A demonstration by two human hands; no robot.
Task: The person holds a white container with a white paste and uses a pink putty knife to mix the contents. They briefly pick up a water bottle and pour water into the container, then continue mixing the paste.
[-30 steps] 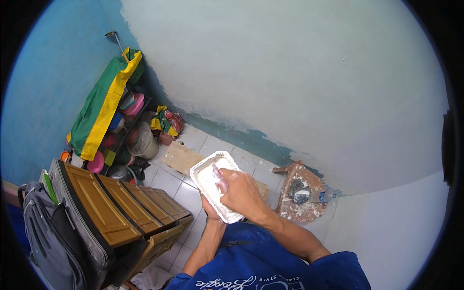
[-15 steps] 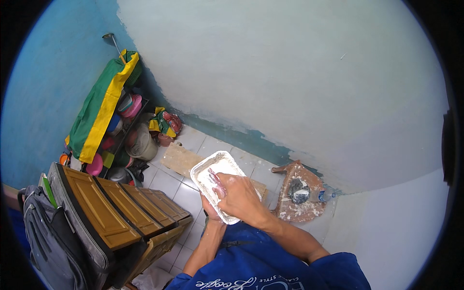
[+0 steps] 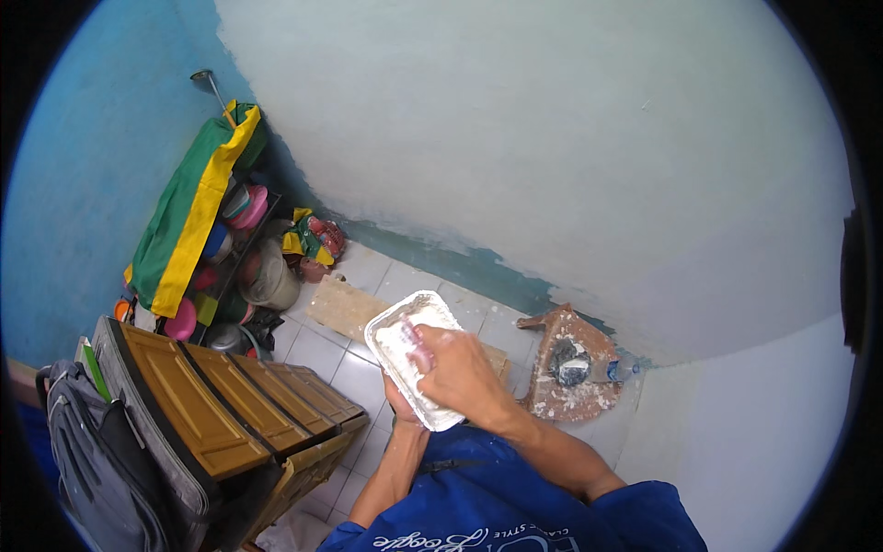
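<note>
In front of my body is a white rectangular tray [image 3: 370, 332], tilted, with thick white material [image 3: 394, 342] inside. My left hand [image 3: 399, 402] grips it from beneath at its near left side; most of those fingers are hidden below it. Over the tray, my right hand [image 3: 457, 375] is closed around a small pinkish tool [image 3: 418, 348] smeared with white. The tool's working end is down in the white material, and motion blur hides its exact kind.
A brown wooden cabinet [image 3: 198, 391] with a grey backpack [image 3: 97, 451] stands left. Beyond it are a rack under a green-yellow cover [image 3: 189, 207] and a bucket [image 3: 273, 281]. A board [image 3: 345, 308] lies on the tiles. Right is a white-spattered brown stool [image 3: 575, 396] beside the pale wall [image 3: 552, 166].
My right hand and the tool have shifted slightly within the tray. The tray stays almost in place in my left hand, and the view has moved a little.
</note>
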